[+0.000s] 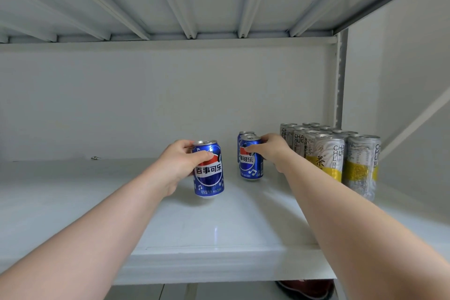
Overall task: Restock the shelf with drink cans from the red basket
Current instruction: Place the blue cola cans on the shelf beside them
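Both arms reach into a white metal shelf [219,226]. My left hand [179,165] grips a blue cola can [209,175] from its left side; the can stands upright at the shelf's middle, its base at or just above the board. My right hand [272,150] holds a second blue cola can [250,161] from the right, upright on the shelf. Another blue can [244,134] stands directly behind it, mostly hidden. The red basket is out of view.
Several tall silver-and-yellow tea cans [341,153] stand in rows at the shelf's right end, close to my right forearm. The upper shelf's ribbed underside [194,7] hangs low overhead. A small scrap [95,158] lies at the back left. Something dark red [306,287] shows below the shelf.
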